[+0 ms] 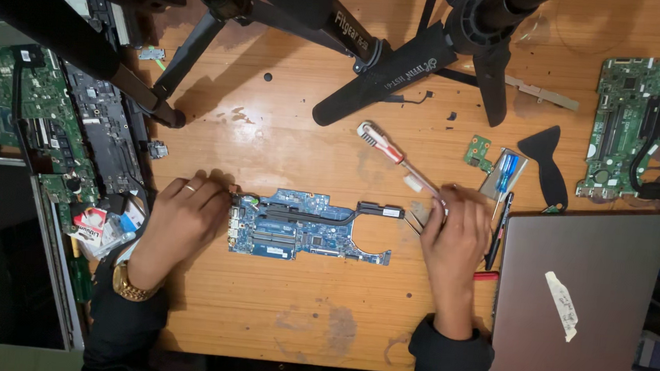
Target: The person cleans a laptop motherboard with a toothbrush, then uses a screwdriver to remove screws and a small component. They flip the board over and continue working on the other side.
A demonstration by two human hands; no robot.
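A blue laptop motherboard (307, 227) lies bare at the middle of the wooden table (273, 314), out of its case, its black heat pipe (343, 212) still fitted. The left hand (182, 221) rests flat on its left end, grasping nothing. The right hand (455, 235) grips a red-and-white screwdriver (395, 155) beside its right end. Tripod legs (386, 76) cross the far edge; a grey laptop (576, 303) sits close by the right hand.

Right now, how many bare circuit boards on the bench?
4 clear: blue board centre, between left hand and right hand; large green board far right; small green board beside it; green boards stacked far left, possibly hiding more.
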